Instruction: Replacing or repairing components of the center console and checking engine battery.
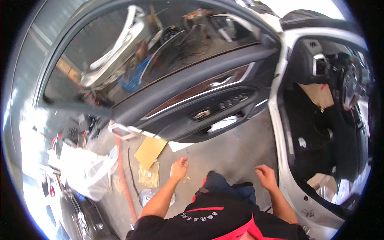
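Note:
In front of my body, my left hand [179, 168] hangs in the air below the open car door, its fingers curled in. Anything it might hold is too small to make out. My right hand [267, 177] is raised near the white door sill [285, 164], fingers bent together and pointing left; their grip is blurred. Neither hand touches the door panel [200, 104], which is black with a brown wood-look trim strip [196, 89], window switches [234, 101] and a silver inner handle [220, 82].
The car's interior with a black floor [312, 136] and steering wheel [352, 86] lies to the right. On the left are a clear plastic bag [90, 172], a tan sheet [151, 152], a red hose [126, 188] and a dark glossy car part [80, 216]. Scrap shows through the window glass.

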